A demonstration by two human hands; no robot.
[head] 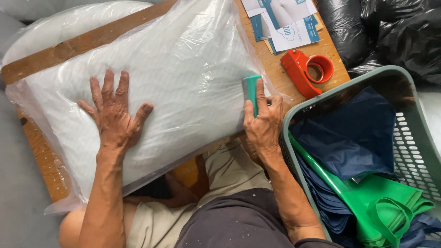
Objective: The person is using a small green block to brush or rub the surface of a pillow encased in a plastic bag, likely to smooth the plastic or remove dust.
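Head view — left hand (115,120) flat, open on bagged pillow (183,69); right hand (262,121) grip around half-hidden green tool (251,89).

A white pillow (183,78) sealed in a clear plastic bag lies flat and diagonal on the wooden board, its surface shiny and wrinkled. A small green tool (251,92) stands upright against the bag's right edge.

Wooden board (317,50) bears bagged pillow (183,69), tape dispenser (305,71), leaflets (285,20).

Single head-worn view, looking steeply down.
Close over the desk (41,59), within arm's reach; basket (415,138) at right edge.
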